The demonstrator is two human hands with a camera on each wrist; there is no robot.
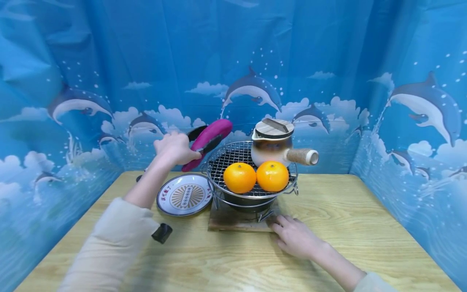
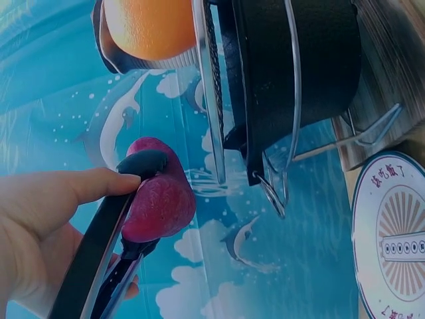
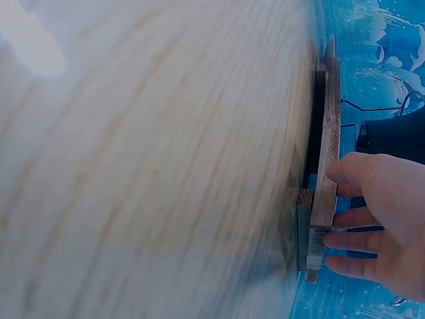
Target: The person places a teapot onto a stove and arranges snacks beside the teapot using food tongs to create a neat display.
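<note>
My left hand (image 1: 175, 148) grips a pair of tongs (image 2: 86, 256) with black and metal arms. Between the black tips is a purple-red sweet potato (image 1: 208, 142), raised left of a round wire grill rack (image 1: 230, 152). Two oranges (image 1: 239, 178) sit at the rack's front, before a clay pot (image 1: 270, 148) with a wooden lid and wrapped handle. Underneath, a black stove (image 2: 299, 66) stands on a wooden board (image 1: 237, 223). My right hand (image 1: 295, 237) touches the board's front right corner, its fingers fairly straight along the edge in the right wrist view.
A white plate (image 1: 168, 202) with a patterned centre lies left of the stove on the wood-grain table (image 1: 346, 202). A small black object (image 1: 162, 233) shows beside the left sleeve. Blue dolphin-print curtains (image 1: 164, 61) enclose the back and sides.
</note>
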